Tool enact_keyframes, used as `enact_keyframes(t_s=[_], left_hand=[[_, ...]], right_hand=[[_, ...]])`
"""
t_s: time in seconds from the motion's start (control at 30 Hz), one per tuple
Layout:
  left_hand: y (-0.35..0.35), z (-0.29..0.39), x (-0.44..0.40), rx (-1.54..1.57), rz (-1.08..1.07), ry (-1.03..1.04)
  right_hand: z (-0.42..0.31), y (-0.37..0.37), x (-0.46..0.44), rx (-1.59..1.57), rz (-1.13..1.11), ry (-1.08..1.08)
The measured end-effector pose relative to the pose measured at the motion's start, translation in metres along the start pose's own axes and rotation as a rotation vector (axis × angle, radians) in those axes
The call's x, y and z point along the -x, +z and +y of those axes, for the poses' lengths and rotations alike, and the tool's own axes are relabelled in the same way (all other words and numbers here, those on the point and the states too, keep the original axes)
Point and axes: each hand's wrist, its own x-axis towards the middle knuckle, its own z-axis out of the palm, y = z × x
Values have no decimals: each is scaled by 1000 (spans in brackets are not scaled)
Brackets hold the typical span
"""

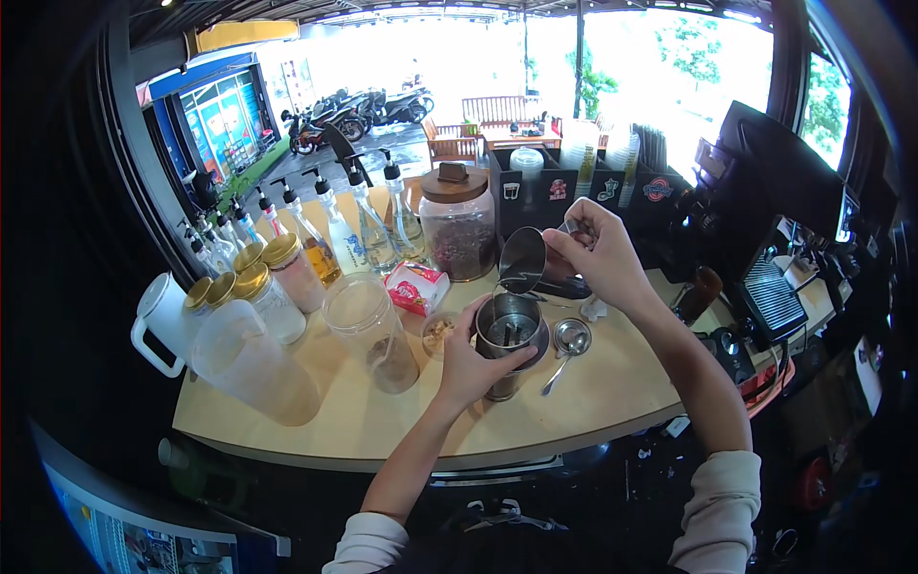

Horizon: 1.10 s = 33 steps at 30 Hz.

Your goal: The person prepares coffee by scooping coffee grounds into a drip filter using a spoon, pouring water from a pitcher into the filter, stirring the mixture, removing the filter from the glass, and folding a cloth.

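My right hand (604, 251) is closed round the handle of a small metal pitcher (522, 260), tilted to the left. A thin stream seems to run from its lip into the metal cup (510, 323) below. My left hand (475, 365) wraps round the side of that cup, which has a wide flange and sits over a lower metal vessel (503, 387). Right of it lie a spoon (555, 376) and a small round metal dish (573, 336). To its left is a small clear bowl (439, 335) of light brown bits.
Clear canister (390, 364), frosted pitcher (253, 368), gold-lidded jars (279, 320) and pump bottles (378, 234) crowd the counter's left. A red-and-white packet (417, 288) lies before a wooden-lidded jar (459, 230). Behind is a black cup organizer (564, 201); dark machines (775, 287) stand at right.
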Motion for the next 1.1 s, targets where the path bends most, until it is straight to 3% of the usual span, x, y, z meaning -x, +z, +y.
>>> enact_keyframes(t_s=[0.2, 0.27, 0.5, 0.9, 1.1], left_hand=[[0, 1, 1, -34, 4, 11], [-1, 0, 1, -102, 2, 100], [-3, 5, 2, -63, 7, 31], [-4, -5, -3, -138, 55, 177], [-3, 5, -3, -349, 63, 274]], right_hand=[[-1, -2, 0, 11, 9, 7], [-1, -2, 1, 20, 11, 8], [8, -6, 2, 25, 34, -27], [0, -11, 8, 53, 52, -33], [-5, -8, 8, 23, 30, -35]])
